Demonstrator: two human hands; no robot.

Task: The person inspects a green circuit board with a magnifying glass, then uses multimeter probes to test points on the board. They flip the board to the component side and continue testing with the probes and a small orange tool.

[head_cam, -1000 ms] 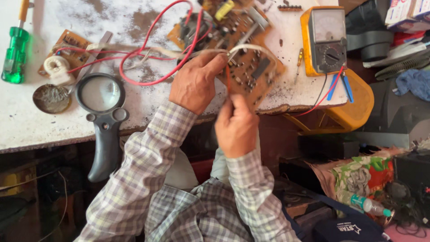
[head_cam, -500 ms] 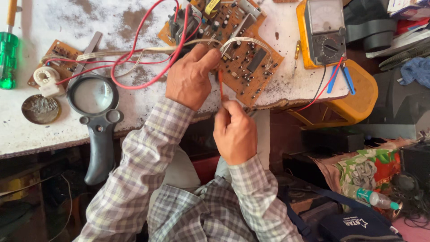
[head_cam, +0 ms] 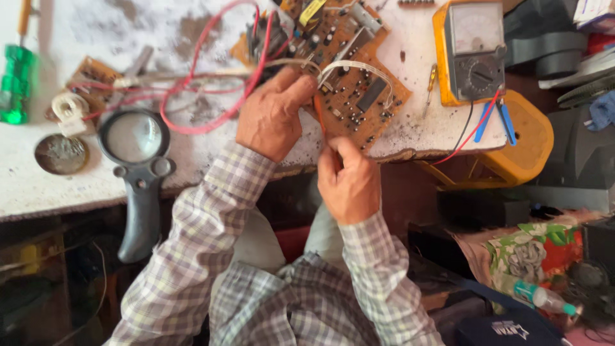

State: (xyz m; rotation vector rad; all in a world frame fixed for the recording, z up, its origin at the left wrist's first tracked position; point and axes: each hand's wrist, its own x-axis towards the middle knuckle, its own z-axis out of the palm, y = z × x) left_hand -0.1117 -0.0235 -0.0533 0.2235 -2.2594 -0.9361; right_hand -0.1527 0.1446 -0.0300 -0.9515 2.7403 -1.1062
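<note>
A brown circuit board [head_cam: 349, 67] with many components lies tilted at the front edge of a white worktable [head_cam: 70, 186]. My left hand [head_cam: 272, 115] rests on the board's left edge, fingers curled over white wires [head_cam: 352, 67] that loop across it. My right hand [head_cam: 349, 182] sits just below the board at the table edge, closed around a thin orange-handled tool [head_cam: 318, 115] whose tip points up at the board. Red wires [head_cam: 205, 70] run left from the board.
A yellow analog multimeter [head_cam: 471, 48] with red and blue probes [head_cam: 493, 118] sits right of the board. A black magnifying glass [head_cam: 134, 166], a round tin [head_cam: 61, 154], a white wire coil [head_cam: 67, 106], a smaller board [head_cam: 93, 77] and a green screwdriver [head_cam: 16, 83] lie left. Clutter fills the floor at right.
My right hand has risen from below the table edge to the board with the thin tool. My left hand stayed on the board; the view shifted slightly.
</note>
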